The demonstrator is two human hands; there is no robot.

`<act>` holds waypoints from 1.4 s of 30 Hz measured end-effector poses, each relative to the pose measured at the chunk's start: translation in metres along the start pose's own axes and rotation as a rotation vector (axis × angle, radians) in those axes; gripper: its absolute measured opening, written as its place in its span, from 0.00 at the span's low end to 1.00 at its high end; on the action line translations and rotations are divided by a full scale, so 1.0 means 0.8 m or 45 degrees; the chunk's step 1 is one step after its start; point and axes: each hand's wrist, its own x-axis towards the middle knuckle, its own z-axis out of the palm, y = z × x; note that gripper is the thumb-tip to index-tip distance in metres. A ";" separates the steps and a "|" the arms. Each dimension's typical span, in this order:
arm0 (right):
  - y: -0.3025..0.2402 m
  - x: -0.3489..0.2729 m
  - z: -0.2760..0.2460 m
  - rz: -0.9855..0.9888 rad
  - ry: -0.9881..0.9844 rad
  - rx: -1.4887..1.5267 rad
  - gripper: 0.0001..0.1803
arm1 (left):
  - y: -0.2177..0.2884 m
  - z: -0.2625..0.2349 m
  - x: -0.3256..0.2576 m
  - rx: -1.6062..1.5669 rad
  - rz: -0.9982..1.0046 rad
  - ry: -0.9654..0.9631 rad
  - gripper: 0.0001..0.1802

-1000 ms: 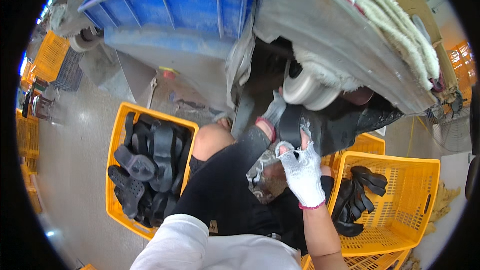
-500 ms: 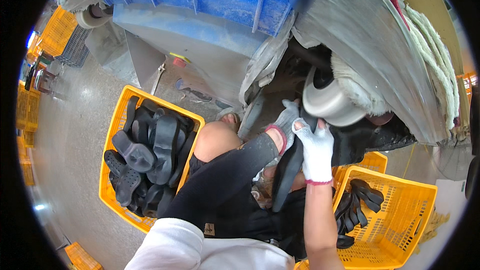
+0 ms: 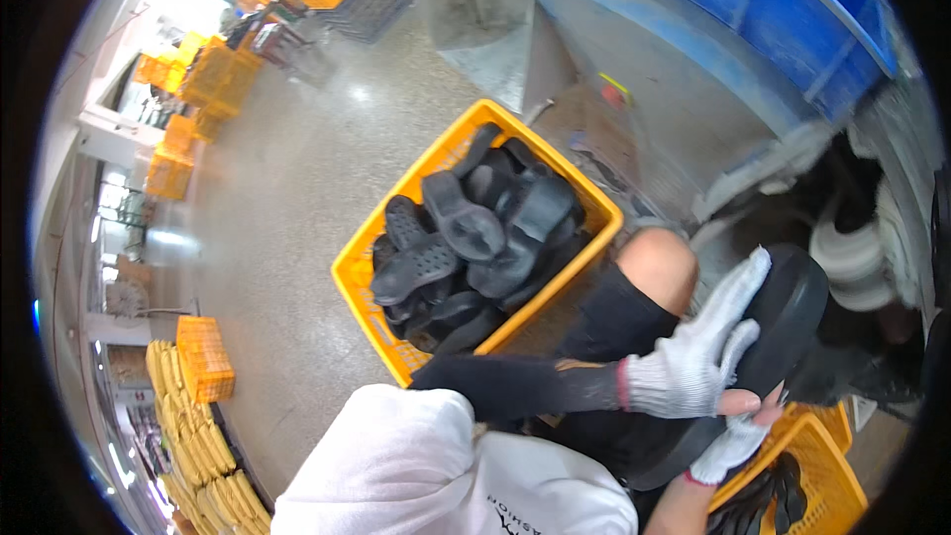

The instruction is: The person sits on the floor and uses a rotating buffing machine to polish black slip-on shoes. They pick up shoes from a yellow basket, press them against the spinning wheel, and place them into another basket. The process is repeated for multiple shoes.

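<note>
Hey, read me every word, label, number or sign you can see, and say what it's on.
White shirt: dark printed lettering on the front, running to the picture's lower edge; I won't copy out the words.
Black sole against the left hand: no lettering I can make out.
Small yellow-and-red item: too small to tell.

A white knit-gloved left hand (image 3: 684, 367) with a pink cuff masks part of a long black shoe sole (image 3: 788, 312); the white-gloved right hand (image 3: 731, 446), lower right, is partly hidden. Beyond, a round white wheel (image 3: 847, 258) blurs; whether the sole touches it cannot be told. The frame's edge crops a ribbed blue plastic crate (image 3: 753, 10), upper right, and a slatted yellow plastic crate (image 3: 832, 476), lower right. Distant orange crates (image 3: 220, 74), upper left, soften in glare.
</note>
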 end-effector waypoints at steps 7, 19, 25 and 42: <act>0.014 0.015 -0.109 0.427 -0.033 0.075 0.37 | -0.050 -0.363 -0.006 1.036 -0.492 0.676 0.33; 0.118 -0.171 -0.429 0.933 0.434 -0.999 0.24 | -0.196 -0.494 -0.013 1.318 -0.982 0.322 0.20; 0.252 -0.146 -0.488 1.225 0.262 -1.398 0.24 | -0.076 -0.490 -0.009 0.730 -1.092 0.700 0.23; 0.250 -0.058 -0.598 0.838 -0.073 -1.427 0.24 | -0.026 0.279 0.049 0.577 -0.498 -1.086 0.31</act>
